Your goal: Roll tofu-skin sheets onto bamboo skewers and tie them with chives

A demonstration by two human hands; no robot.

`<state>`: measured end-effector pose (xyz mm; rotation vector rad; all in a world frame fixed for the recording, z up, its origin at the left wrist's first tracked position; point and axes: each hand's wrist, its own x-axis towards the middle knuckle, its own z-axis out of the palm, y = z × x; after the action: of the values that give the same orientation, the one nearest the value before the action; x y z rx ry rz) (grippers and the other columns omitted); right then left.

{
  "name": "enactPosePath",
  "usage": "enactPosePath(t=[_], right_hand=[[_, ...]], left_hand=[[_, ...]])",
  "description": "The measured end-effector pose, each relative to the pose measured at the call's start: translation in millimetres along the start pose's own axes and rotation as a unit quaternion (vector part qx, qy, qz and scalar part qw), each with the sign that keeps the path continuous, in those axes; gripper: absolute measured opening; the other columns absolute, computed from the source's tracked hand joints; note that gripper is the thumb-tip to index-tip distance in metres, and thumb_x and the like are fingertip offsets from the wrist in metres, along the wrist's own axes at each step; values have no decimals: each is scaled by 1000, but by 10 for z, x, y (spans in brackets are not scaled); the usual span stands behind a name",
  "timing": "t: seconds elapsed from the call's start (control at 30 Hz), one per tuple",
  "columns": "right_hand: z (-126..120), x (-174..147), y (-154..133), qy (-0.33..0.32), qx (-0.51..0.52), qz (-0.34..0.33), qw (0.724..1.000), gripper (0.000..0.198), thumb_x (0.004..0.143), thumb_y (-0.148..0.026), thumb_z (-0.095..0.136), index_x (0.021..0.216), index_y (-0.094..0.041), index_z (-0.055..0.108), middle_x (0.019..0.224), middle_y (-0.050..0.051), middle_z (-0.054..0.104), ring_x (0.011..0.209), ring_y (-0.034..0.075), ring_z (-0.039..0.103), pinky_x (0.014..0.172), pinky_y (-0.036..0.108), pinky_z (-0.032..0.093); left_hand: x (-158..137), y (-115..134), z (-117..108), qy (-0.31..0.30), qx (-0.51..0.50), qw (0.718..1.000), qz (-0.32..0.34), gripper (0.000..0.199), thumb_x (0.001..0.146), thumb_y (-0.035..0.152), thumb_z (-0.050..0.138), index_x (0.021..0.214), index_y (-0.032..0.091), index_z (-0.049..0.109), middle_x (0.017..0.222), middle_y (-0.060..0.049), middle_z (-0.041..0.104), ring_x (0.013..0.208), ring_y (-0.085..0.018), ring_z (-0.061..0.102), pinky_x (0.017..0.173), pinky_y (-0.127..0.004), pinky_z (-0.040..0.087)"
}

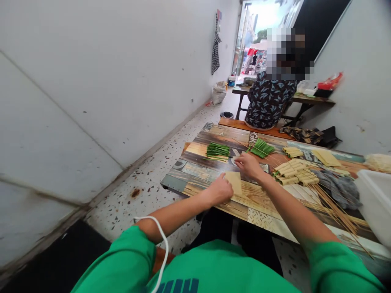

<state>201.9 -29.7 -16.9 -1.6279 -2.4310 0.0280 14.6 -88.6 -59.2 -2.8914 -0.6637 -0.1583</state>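
A square, pale yellow tofu sheet (235,184) lies flat on the patterned wooden table (195,173). My left hand (220,189) is at its left edge, fingers curled and touching it. Just beyond the sheet, my right hand (247,164) hovers with thumb and fingertips together; whatever is between them is too small to make out. Ahead of it is a bundle of cut green stalks (262,148), and farther left a second green bundle (218,151). Right of my right forearm are stacked tofu rolls (293,170) with green showing at their ends.
Thin wooden skewers (336,203) lie beside a grey cloth (339,188) at right. A white plastic tub (374,199) stands at the right edge. More tofu sheets (326,158) lie farther back. A person (269,99) sits on a bench beyond the table, and a white wall (122,81) runs along the left.
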Motion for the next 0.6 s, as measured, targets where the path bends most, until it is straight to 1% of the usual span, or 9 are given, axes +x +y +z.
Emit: enactPosePath(t=[0.03, 0.13, 0.23, 0.3, 0.4, 0.5, 0.6], right_hand=[[29, 232, -48, -26, -21, 19, 999, 25, 95, -28, 51, 106, -19, 73, 106, 8, 68, 98, 17, 59, 83, 26, 43], [134, 794, -115, -42, -53, 48, 997, 30, 94, -29, 53, 118, -17, 67, 122, 12, 62, 112, 21, 55, 88, 27, 43], [227, 1143, -77, -64, -76, 67, 993, 36, 91, -30, 58, 122, -15, 65, 125, 16, 61, 116, 25, 53, 91, 31, 44], [262, 1272, -32, -93, -90, 75, 989, 34, 88, -31, 61, 117, -14, 68, 121, 18, 64, 114, 27, 55, 91, 33, 45], [277, 1351, 3, -124, -104, 62, 985, 28, 88, -31, 61, 107, -14, 73, 115, 17, 67, 112, 28, 58, 92, 33, 46], [262, 1354, -15, -128, -114, 44, 984, 25, 90, -27, 57, 103, -14, 74, 115, 17, 68, 111, 26, 60, 92, 31, 45], [221, 1338, -26, -119, -120, 42, 985, 27, 91, -24, 53, 106, -13, 73, 114, 17, 69, 108, 25, 62, 90, 30, 47]], left_hand=[[-88, 32, 9, 12, 1, 1000, 4, 15, 86, 10, 57, 76, 15, 68, 78, -9, 69, 78, -22, 60, 103, -56, 35], [-270, 83, 44, 55, -4, 998, 10, 16, 90, 14, 54, 78, 15, 64, 76, -6, 66, 77, -20, 60, 107, -55, 33], [-362, 88, 66, 102, -31, 994, -13, 22, 96, 19, 45, 81, 17, 60, 76, -3, 64, 79, -17, 60, 111, -52, 32], [-405, 83, 69, 131, -55, 989, -36, 24, 98, 21, 41, 83, 18, 59, 77, -1, 63, 81, -16, 60, 113, -50, 30], [-454, 64, 62, 159, -90, 982, -57, 21, 98, 21, 40, 90, 18, 59, 81, -2, 64, 85, -14, 61, 114, -46, 30], [-473, 18, 40, 180, -112, 975, -73, 19, 96, 19, 41, 97, 18, 61, 89, -4, 68, 90, -15, 62, 113, -44, 31], [-473, -72, 4, 202, -123, 967, -97, 22, 95, 17, 42, 103, 17, 62, 95, -6, 70, 94, -15, 63, 113, -44, 32]])
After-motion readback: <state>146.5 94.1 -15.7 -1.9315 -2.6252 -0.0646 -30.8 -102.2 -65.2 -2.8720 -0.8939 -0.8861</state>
